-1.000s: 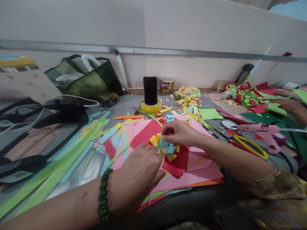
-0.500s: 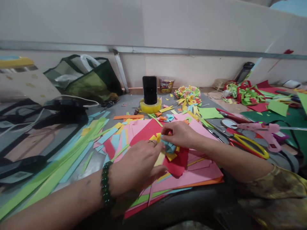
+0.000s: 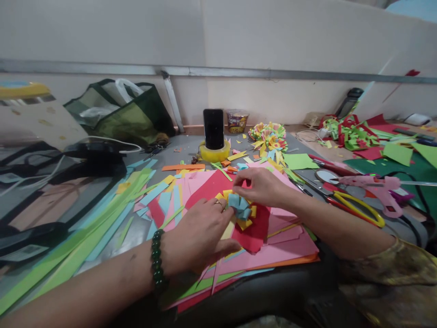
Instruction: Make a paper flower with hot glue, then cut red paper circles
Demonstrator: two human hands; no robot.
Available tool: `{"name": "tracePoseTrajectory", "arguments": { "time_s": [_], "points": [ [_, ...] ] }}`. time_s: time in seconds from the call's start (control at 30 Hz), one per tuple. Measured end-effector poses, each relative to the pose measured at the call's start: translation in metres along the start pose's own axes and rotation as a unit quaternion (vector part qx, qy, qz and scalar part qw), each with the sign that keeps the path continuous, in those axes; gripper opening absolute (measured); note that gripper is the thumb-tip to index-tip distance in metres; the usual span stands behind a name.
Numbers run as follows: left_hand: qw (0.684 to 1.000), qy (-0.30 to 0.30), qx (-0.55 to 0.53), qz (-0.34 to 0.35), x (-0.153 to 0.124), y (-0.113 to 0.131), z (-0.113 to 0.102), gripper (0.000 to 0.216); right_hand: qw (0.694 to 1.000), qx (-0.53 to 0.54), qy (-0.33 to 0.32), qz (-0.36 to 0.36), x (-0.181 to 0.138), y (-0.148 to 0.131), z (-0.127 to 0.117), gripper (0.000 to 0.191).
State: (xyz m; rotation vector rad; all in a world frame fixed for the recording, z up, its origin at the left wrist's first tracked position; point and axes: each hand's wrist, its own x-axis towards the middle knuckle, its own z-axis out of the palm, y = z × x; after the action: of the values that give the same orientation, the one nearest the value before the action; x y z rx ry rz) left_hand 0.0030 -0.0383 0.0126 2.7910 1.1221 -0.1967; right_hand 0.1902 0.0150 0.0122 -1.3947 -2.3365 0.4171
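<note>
Assembling a layered paper piece on the near middle of the table (image 3: 191,146): the blue-and-yellow paper cluster (image 3: 240,207) lies on a red sheet (image 3: 256,233), which tops a loose stack of pink sheets (image 3: 290,247). My left hand (image 3: 201,233), with a bead bracelet (image 3: 157,263) at the wrist, comes in from the near left; its bent fingertips bear on the cluster's left edge, while the thumb lies spread apart on the stack, near the cluster but not touching it. My right hand (image 3: 263,187) arches over the far side, thumb and forefinger drawn close together just above the far edge; whether a fold sits between them I cannot tell. As far as can be judged, the yellow folded layer is down and the blue loops are seated on top of it, so the piece is partly built. It looks smaller and less full than the finished rosettes (image 3: 269,136) far behind it, which suggests that more layers or fixing are left. To the right, well apart from my hands, lie a pink glue gun (image 3: 375,184) and yellow-handled scissors (image 3: 358,208). To the left, long green strips (image 3: 85,237) run along the table. Far centre, a phone (image 3: 213,128) stands upright in a yellow tape roll (image 3: 215,154).
</note>
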Motion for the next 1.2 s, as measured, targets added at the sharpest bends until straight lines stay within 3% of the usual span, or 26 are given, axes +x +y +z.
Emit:
{"name": "tracePoseTrajectory", "arguments": {
  "time_s": [0.07,0.17,0.33,0.53,0.77,1.0,1.2],
  "points": [
    [1.000,0.005,-0.005,0.003,-0.001,0.000,0.000,0.038,0.999,-0.004,-0.015,-0.033,-0.001,0.003,-0.012,0.021],
    [1.000,0.015,-0.011,0.003,-0.001,0.000,0.001,0.038,0.990,-0.054,-0.095,-0.094,-0.006,0.003,-0.025,0.033],
    [1.000,0.014,-0.009,0.005,-0.001,0.000,0.002,0.038,0.961,-0.140,-0.169,-0.168,-0.011,-0.003,-0.022,0.041],
    [1.000,0.008,-0.004,0.005,-0.001,0.001,0.001,0.041,0.945,-0.181,-0.194,-0.194,-0.008,-0.005,-0.013,0.043],
    [1.000,-0.016,0.010,-0.005,-0.001,0.002,-0.001,0.044,0.947,-0.163,-0.199,-0.194,-0.007,-0.004,-0.013,0.048],
    [1.000,-0.016,-0.008,-0.015,-0.004,0.002,0.000,0.045,0.964,-0.139,-0.145,-0.173,-0.007,0.000,-0.017,0.042],
    [0.999,-0.038,-0.003,-0.034,-0.003,0.004,-0.002,0.044,0.944,-0.186,-0.190,-0.197,-0.005,-0.006,-0.012,0.033]
  ]
}}
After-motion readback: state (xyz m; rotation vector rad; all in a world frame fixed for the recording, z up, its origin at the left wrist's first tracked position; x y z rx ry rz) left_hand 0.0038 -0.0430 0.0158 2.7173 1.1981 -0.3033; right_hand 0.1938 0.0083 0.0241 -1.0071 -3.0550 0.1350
